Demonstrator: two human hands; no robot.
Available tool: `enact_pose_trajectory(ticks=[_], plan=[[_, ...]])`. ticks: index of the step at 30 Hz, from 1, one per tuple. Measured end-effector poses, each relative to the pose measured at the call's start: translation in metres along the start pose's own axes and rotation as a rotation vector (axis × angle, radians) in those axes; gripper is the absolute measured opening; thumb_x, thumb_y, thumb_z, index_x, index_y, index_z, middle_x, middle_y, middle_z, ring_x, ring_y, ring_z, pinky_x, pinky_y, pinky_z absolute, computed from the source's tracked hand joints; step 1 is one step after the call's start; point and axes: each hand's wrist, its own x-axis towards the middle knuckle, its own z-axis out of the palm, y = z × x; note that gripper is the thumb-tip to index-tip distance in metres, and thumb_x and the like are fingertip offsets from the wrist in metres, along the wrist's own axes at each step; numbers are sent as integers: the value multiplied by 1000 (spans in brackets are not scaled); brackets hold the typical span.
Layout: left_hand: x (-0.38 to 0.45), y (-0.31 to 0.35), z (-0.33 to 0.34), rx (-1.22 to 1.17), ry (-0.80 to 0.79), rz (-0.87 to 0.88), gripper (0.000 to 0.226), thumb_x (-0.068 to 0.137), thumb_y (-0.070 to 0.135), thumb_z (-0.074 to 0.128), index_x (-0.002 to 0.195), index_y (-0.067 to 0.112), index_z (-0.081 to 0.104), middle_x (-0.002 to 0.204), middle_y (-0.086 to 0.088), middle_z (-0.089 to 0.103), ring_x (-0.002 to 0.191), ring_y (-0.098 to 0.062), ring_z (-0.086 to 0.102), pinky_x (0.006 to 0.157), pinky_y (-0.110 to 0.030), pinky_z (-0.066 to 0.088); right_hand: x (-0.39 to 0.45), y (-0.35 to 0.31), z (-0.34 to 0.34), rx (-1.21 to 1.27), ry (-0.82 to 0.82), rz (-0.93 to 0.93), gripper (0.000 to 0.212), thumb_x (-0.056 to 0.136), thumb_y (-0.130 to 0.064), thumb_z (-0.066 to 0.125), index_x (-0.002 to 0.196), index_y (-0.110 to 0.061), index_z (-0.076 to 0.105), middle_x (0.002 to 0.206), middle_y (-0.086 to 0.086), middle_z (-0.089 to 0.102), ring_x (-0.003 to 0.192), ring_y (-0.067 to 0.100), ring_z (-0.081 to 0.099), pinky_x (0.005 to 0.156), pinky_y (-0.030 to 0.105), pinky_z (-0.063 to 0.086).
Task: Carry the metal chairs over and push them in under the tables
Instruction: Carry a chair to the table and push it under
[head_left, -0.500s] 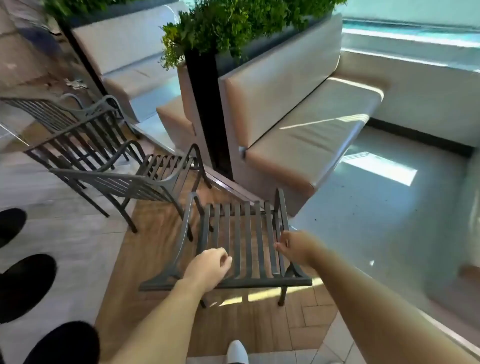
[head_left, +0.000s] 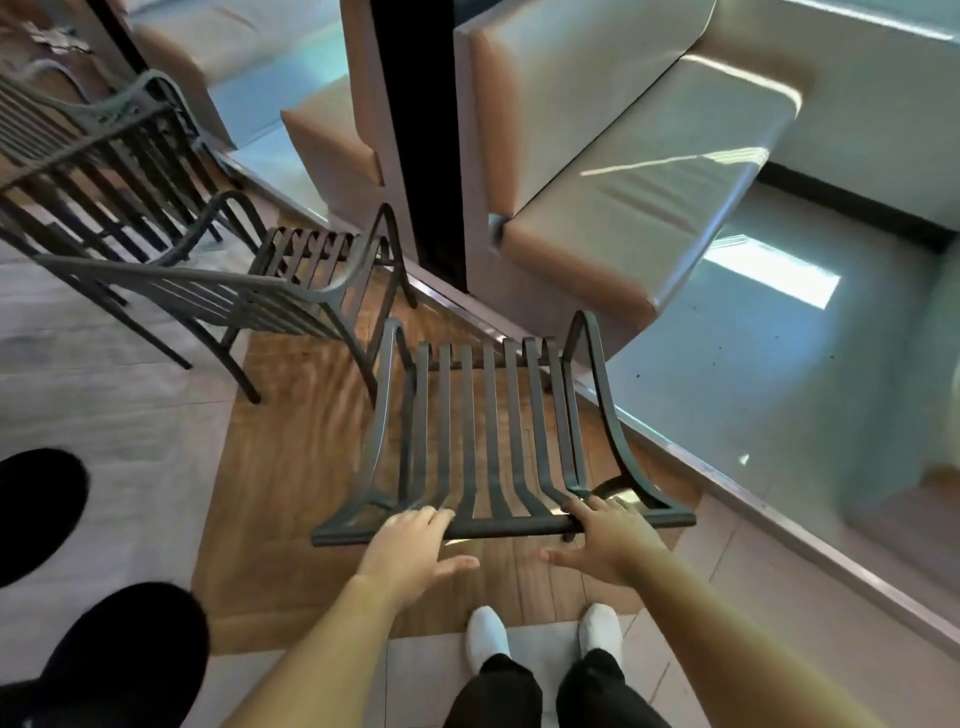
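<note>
Two hands are on the top rail of the nearest metal chair (head_left: 488, 436). The left hand (head_left: 410, 551) has its fingers laid over the rail left of centre, thumb extended below the bar and pointing right; the fingers look lightly bent over the bar, but a firm grip cannot be confirmed. The right hand (head_left: 602, 540) has its fingers spread across the rail right of centre, thumb extended below and pointing left, the palm above the bar rather than wrapped round it.

This chair has a slatted back and seat with curved armrests on both sides. It stands on the wood-pattern floor strip (head_left: 291, 467), its seat facing away from the person, toward the cushioned bench (head_left: 649, 208) and the dark vertical divider (head_left: 415, 130).

A second metal chair (head_left: 260, 291) of the same design stands just beside it to the left, angled. A third chair (head_left: 88, 156) stands behind that one, near the left edge of the view.

White shoes (head_left: 485, 636) and dark trousers are visible directly below the hands. Dark rounded shapes (head_left: 36, 514) occupy the lower left corner; their identity cannot be determined.
</note>
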Motion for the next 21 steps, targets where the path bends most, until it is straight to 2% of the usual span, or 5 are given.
enact_pose_trajectory(ticks=[3, 7, 11, 14, 21], plan=[[10, -6, 11, 63, 82, 17, 63, 101, 58, 53, 153, 25, 42, 150, 5, 52, 140, -18, 46, 118, -35, 33, 9, -6, 8, 4, 61, 6, 82, 87, -81, 49, 153, -35, 40, 157, -1, 44, 148, 27, 35, 122, 48, 25], [21, -9, 7, 55, 42, -13, 49, 102, 40, 58, 147, 25, 48, 143, 2, 58, 131, -22, 55, 108, -36, 43, 19, -12, 12, -34, 74, 22, 57, 92, -68, 55, 137, -33, 53, 139, -3, 58, 133, 23, 51, 115, 46, 34], [30, -7, 5, 66, -19, -91, 37, 99, 38, 61, 134, 26, 58, 128, 1, 67, 116, -26, 64, 95, -41, 53, 24, -9, 9, -34, 78, 20, 34, 98, -53, 60, 123, -30, 62, 110, -8, 66, 99, 13, 62, 89, 29, 51], [33, -5, 9, 38, -4, -158, 35, 99, 37, 62, 134, 32, 61, 122, 1, 70, 112, -25, 66, 91, -39, 54, 29, -6, 11, -34, 76, 41, 24, 98, -45, 61, 116, -30, 66, 95, -11, 64, 84, 9, 62, 75, 24, 52], [34, -7, 11, -15, 39, -165, 46, 102, 34, 58, 145, 50, 51, 124, 5, 70, 116, -22, 64, 92, -35, 51, 37, -2, 6, -113, 31, 24, 17, 99, -37, 57, 108, -27, 69, 87, -10, 64, 77, 11, 64, 74, 26, 57]])
